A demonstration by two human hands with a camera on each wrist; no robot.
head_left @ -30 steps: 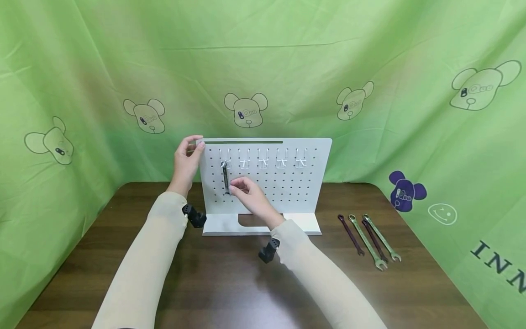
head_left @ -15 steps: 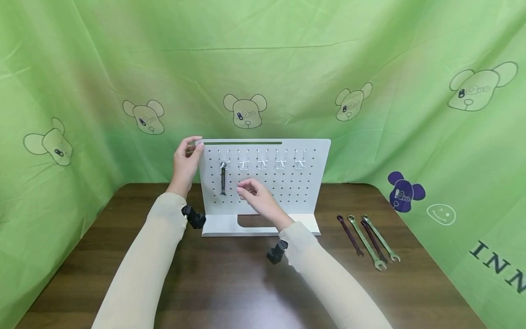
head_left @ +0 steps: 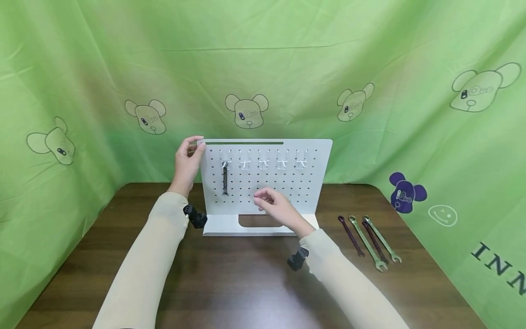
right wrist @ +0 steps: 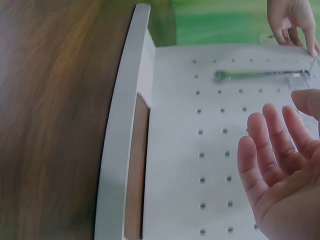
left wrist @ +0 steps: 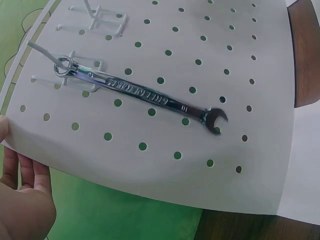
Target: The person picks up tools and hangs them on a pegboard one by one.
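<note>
A white pegboard (head_left: 271, 192) stands upright on the table, its upper left corner gripped by my left hand (head_left: 187, 163) between thumb and fingers. From the leftmost white hook (left wrist: 92, 82) hangs a shiny combination wrench (left wrist: 145, 95), ring end up and open jaw down. My right hand (head_left: 276, 205) hovers before the lower middle of the board, fingers loosely bent and holding nothing; in the right wrist view the palm (right wrist: 287, 190) is bare. Several more hooks (head_left: 263, 163) in the same row hold nothing.
Right of the board, several combination wrenches lie on the brown table (head_left: 230, 283): a dark purple one (head_left: 350, 235), a silvery one (head_left: 367, 242), and another dark and silvery pair crossing near their ring ends. Green printed cloth (head_left: 287, 59) surrounds the table's back and sides.
My right hand has let go of the hanging wrench's lower end and drawn away to the right and downward. The wrench hangs by itself on the hook. My left hand keeps its place.
</note>
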